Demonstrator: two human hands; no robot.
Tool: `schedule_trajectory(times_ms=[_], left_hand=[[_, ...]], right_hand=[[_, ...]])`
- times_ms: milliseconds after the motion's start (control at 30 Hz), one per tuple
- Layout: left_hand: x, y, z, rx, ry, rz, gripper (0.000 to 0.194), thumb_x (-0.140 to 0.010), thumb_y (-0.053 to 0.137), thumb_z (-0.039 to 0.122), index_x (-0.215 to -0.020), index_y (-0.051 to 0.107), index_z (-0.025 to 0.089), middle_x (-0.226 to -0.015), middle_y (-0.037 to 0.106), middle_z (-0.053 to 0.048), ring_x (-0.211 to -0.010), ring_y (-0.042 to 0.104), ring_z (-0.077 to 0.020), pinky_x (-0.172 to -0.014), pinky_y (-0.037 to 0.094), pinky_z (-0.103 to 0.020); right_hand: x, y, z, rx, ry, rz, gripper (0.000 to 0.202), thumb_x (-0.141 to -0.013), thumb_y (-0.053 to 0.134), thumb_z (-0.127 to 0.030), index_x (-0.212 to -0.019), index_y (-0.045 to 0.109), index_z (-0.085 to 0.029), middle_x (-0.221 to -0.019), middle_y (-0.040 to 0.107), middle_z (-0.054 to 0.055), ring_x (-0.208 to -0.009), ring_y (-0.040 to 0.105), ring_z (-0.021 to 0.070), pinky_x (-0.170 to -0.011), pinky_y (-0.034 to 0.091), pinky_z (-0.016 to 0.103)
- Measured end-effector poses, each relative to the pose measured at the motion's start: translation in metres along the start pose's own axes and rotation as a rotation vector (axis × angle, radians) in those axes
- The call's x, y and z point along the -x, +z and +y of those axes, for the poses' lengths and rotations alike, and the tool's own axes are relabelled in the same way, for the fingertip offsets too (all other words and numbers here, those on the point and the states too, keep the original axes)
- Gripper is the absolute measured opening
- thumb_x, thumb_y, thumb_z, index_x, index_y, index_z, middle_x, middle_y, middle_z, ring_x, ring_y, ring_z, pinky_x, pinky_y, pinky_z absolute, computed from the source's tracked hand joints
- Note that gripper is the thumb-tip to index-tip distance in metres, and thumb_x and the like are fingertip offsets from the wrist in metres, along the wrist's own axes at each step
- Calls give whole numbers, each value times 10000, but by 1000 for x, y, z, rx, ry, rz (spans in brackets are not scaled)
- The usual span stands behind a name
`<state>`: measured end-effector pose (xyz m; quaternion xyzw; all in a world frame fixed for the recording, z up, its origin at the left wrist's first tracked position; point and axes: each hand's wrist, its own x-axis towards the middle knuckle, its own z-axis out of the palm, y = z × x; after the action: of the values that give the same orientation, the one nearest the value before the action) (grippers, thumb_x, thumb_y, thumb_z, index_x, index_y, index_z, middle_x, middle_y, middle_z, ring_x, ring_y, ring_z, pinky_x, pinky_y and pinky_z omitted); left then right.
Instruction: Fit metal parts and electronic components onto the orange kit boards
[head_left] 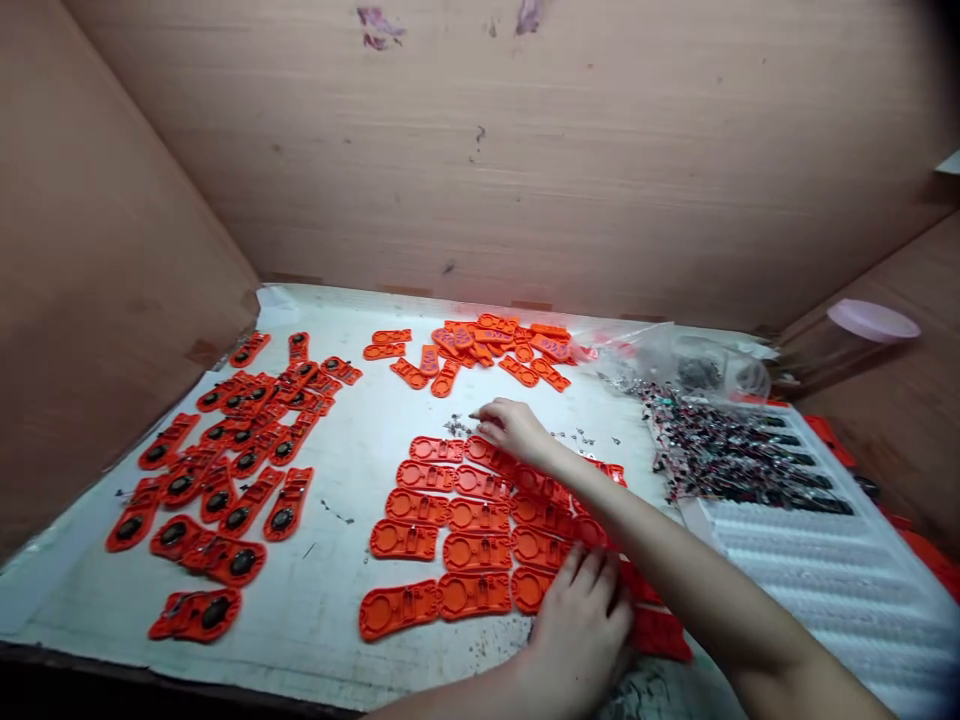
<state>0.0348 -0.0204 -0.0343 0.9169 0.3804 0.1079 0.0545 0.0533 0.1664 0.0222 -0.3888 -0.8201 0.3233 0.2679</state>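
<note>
Rows of orange plastic shells (478,553), hollow side up, lie on the white work surface in front of me. My right hand (512,425) reaches over their far end, thumb and finger pinched beside a scatter of small metal parts (455,426). A tiny dark tip shows at its fingertips, too small to name. Closer to me, my left hand (581,620) rests on the near right shells, fingers laid over them. Whatever lies under its palm is hidden. My right forearm covers part of the right-hand rows.
Orange shells fitted with round black speakers (242,562) are heaped on the left. More plain shells (480,340) are piled at the back. At right, wired circuit boards (739,450) lie on a white foam tray (795,580), near clear plastic bags (694,365). Cardboard walls (480,200) enclose the surface.
</note>
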Motion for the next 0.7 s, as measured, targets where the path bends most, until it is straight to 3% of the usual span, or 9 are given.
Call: schedule_trajectory(times_ms=[67, 167, 267, 333, 433, 500, 567, 633, 700], left_hand=[[1, 4, 0, 0, -2, 47, 417, -869, 487, 443, -1141, 570, 138, -1283, 534, -118, -1210, 457, -270, -1088, 290, -419], [1, 12, 1, 2, -5, 110, 377, -873, 477, 426, -1114, 582, 156, -1223, 569, -101, -1165, 492, -259, -1085, 302, -419], [2, 18, 0, 8, 5, 145, 365, -868, 489, 416, -1087, 587, 140, -1220, 568, -116, -1169, 488, -267, -1074, 324, -415], [3, 15, -1, 52, 7, 160, 389, -853, 519, 417, -1100, 574, 121, -1256, 544, -136, -1196, 467, -281, -1064, 343, -421], [4, -5, -4, 293, -75, 311, 443, -833, 556, 412, -1164, 524, 120, -1191, 569, -148, -1121, 513, -282, -974, 433, -438], [2, -29, -8, 534, -223, 502, 402, -862, 534, 332, -1210, 477, 139, -1091, 590, -136, -1012, 558, -241, -881, 489, -402], [-2, -54, -14, 735, -437, 679, 440, -888, 523, 261, -1298, 395, 167, -1132, 554, -134, -1022, 554, -210, -882, 488, -373], [-7, -74, -19, 963, -538, 660, 428, -894, 535, 254, -1303, 423, 204, -1173, 540, -114, -1062, 548, -197, -919, 472, -358], [-12, -84, -20, 1188, -526, 565, 287, -889, 552, 262, -1169, 561, 201, -1078, 598, -85, -1008, 585, -190, -889, 488, -335]], right_hand=[[-34, 23, 10, -18, 2, 6, 130, -874, 544, -173, -924, 643, -104, -889, 600, 33, -832, 579, 144, -787, 461, 306], [-54, 41, 18, -61, -2, 14, 199, -905, 524, -292, -953, 607, -117, -960, 594, 31, -882, 585, 153, -796, 489, 347], [-53, 36, 18, -153, 25, 22, 229, -914, 509, -335, -956, 591, -125, -960, 594, 32, -867, 587, 146, -767, 501, 336], [-44, 23, 17, -236, 64, 26, 247, -916, 490, -345, -899, 580, -115, -850, 579, 10, -772, 579, 121, -701, 488, 287], [-10, -6, 12, -355, 133, 28, 285, -890, 475, -385, -804, 538, -121, -710, 524, -21, -636, 523, 87, -603, 437, 228], [28, -26, 3, -492, 193, 16, 271, -857, 513, -401, -779, 512, -141, -685, 509, -25, -594, 479, 78, -576, 415, 221], [73, -43, -9, -768, 278, -23, 230, -821, 584, -374, -796, 514, -156, -703, 506, -21, -610, 462, 82, -601, 407, 227], [116, -55, -22, -864, 311, 20, 188, -818, 608, -339, -827, 528, -169, -759, 505, -9, -688, 477, 100, -668, 417, 245], [152, -63, -34, -744, 289, 111, 135, -843, 588, -310, -832, 542, -183, -800, 497, 2, -754, 480, 119, -712, 412, 256]])
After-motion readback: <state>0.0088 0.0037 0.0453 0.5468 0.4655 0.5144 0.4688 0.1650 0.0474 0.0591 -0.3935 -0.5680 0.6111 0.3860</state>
